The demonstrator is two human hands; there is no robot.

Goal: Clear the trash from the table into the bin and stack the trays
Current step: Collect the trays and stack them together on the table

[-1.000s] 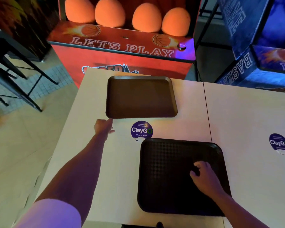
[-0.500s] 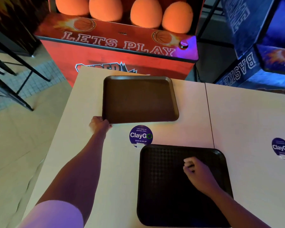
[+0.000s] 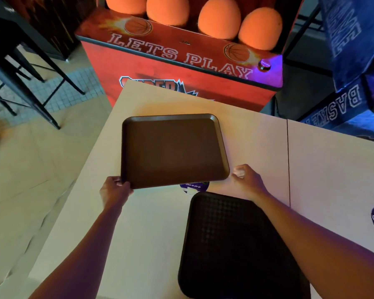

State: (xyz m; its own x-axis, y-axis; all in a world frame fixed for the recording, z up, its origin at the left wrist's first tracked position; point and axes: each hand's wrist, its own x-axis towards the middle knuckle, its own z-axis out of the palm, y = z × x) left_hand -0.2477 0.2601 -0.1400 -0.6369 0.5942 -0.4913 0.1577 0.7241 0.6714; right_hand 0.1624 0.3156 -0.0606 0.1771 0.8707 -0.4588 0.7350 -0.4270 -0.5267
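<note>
Brown tray (image 3: 173, 149) sits mid-table (image 3: 138, 234), left hand (image 3: 115, 190) gripping its near-left corner, right hand (image 3: 246, 180) curled beside the other, grip unclear; black tray (image 3: 235, 244) at near edge, no trash seen, stacking left.

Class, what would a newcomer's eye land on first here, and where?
The glowing orange basketballs in a row atop the red LETS PLAY arcade cabinet, beyond the table. Then the brown tray mid-table, its near left corner held by the left hand, with a black tray nearer.

Dim, orange and purple glow, edges warped, slightly soft
</note>
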